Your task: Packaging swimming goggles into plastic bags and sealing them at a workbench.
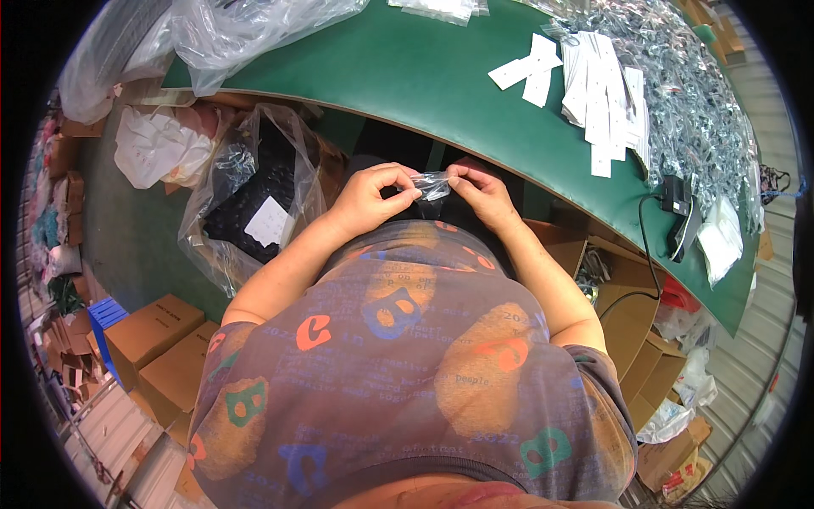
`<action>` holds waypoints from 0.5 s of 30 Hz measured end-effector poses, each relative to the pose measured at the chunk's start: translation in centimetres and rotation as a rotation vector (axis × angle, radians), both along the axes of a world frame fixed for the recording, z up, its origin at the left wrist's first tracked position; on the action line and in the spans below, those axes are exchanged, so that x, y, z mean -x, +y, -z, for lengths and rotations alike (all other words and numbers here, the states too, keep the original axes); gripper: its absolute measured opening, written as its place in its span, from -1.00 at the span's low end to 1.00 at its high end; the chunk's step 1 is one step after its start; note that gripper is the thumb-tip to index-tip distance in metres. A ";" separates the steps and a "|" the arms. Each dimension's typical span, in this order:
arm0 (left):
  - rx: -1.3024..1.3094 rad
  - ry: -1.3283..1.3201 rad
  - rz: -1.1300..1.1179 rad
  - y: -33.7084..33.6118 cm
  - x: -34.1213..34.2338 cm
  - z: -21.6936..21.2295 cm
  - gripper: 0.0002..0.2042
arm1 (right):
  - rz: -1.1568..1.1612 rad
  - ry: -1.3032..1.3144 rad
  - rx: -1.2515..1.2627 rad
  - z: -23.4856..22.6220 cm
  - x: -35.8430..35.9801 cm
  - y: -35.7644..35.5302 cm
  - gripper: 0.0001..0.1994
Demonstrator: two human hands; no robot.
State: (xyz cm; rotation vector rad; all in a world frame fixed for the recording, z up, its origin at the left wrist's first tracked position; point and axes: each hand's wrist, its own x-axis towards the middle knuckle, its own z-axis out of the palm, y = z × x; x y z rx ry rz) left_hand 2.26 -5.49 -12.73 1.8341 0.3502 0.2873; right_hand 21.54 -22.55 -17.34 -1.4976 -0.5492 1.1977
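Between my two hands, just below the near edge of the green table [381, 76], is a small clear plastic bag [433, 186]. My left hand [377, 197] pinches its left end between thumb and fingers. The fingers of my right hand [483, 193] are closed on its right end. Glare on the plastic hides whether anything lies inside. To the left of my left hand stands an open box lined with clear plastic [301, 140], filled with black items [242, 191], with a white paper [270, 222] on top.
White printed cards [593, 93] lie on the table's right side, beside a large heap of small clear bags [687, 93]. A black power adapter [676, 195] with a hanging cord sits near the edge. Clear plastic sheeting [254, 34] covers the far left. Cardboard boxes [157, 331] stand at lower left.
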 end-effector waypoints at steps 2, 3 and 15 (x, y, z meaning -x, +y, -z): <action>-0.031 0.026 -0.001 -0.1 0.0 -0.4 -0.89 | -0.011 0.047 -0.011 0.0 -0.2 0.1 -0.77; -0.031 0.026 -0.002 -0.1 0.0 -0.4 -0.89 | -0.021 0.097 -0.020 -0.1 -0.2 0.1 -0.78; -0.073 0.011 0.009 -0.2 -0.1 -0.6 -0.89 | -0.173 0.038 -0.053 -1.0 -0.5 0.5 -0.84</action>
